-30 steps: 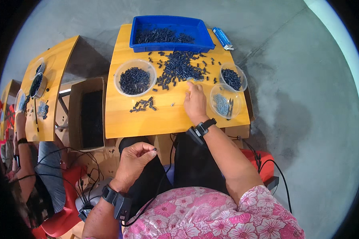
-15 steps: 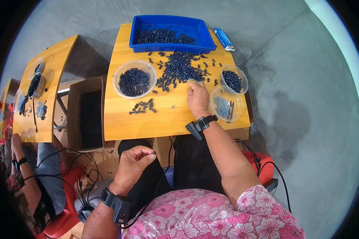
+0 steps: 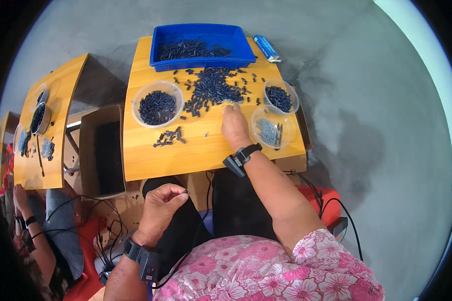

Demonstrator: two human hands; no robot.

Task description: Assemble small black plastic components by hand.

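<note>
Pinching one small dark piece [image 3: 185, 191] between thumb and forefinger, my left hand [image 3: 160, 203] is hovering over my lap, below the wooden table [image 3: 201, 150]. Ahead, my right hand [image 3: 234, 125] is lying flat, fingers pressed together, fingertips touching the loose pile [image 3: 213, 90]; I am judging single, unhurried picks best.

Three clear bowls [image 3: 157, 104], one blue tray [image 3: 201, 46].
</note>
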